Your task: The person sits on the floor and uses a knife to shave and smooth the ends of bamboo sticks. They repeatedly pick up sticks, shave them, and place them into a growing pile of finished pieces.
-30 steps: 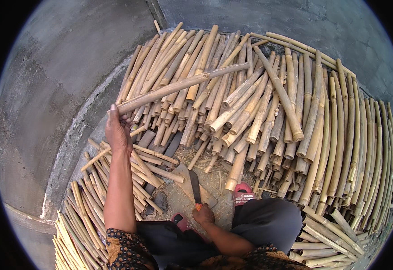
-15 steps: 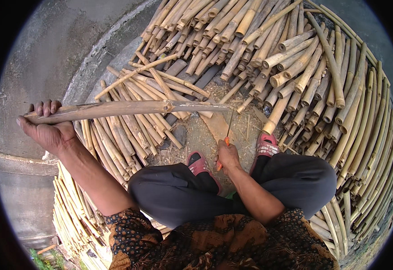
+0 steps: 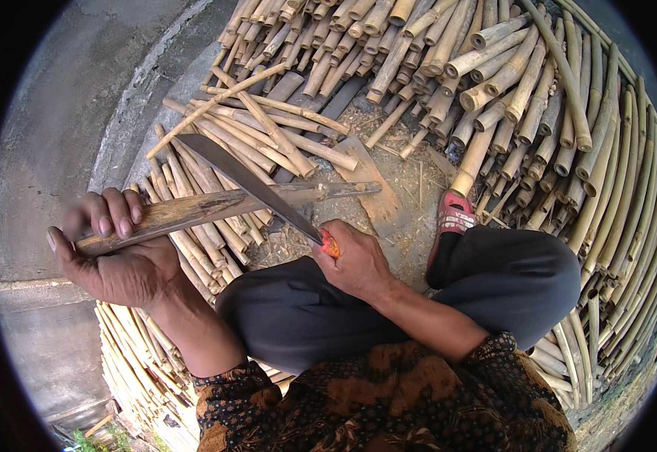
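Head view: bamboo pole [image 3: 200,210] held at 9 o'clock, its far end overlapping a wooden board [image 3: 385,212] near centre. Machete [image 3: 232,170] crosses in front of the pole, tip toward 10; blade contact cannot be told. Left hand [image 3: 129,265] curled round the pole's near end. Right hand [image 3: 357,261], just below centre, closed round the machete's grip. Outward: thinner poles [image 3: 275,137] at 10 o'clock; large bamboo stack [image 3: 520,75], 12 to 3; red sandal [image 3: 455,215] at 3.

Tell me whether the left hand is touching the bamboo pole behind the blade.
Touching. The head view shows it: the left hand grips the bamboo pole near one end, fingers curled over it.
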### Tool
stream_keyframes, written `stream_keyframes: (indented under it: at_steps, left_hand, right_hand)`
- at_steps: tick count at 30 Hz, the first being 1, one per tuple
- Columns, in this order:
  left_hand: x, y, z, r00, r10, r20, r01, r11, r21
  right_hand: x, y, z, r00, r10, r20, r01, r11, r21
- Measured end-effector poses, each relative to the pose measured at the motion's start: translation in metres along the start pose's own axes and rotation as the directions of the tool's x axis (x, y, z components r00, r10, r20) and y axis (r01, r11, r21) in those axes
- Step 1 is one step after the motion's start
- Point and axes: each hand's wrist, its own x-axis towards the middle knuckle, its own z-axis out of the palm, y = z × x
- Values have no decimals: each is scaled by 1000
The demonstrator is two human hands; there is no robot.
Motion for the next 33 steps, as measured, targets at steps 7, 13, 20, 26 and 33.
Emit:
stream_keyframes:
  at_steps: [7,13,20,26,33]
  left_hand:
    - [-14,12,-6,983,-10,183,39,987,-156]
    - [-20,15,-17,986,-13,168,52,972,-229]
    - [-20,14,-24,980,5,198,41,974,-225]
    - [-18,16,-30,989,-26,147,61,969,-238]
    - [-12,18,-35,979,-157,128,190,931,-312]
  right_hand:
    - [12,22,-14,791,604,-99,-612,785,-97]
    - [5,23,-7,959,284,9,-283,956,-76]
    - [4,32,-8,926,372,54,-364,923,-121]
    - [6,28,-18,857,514,-15,-511,847,-150]
    - [-3,34,-14,960,276,50,-273,960,-66]
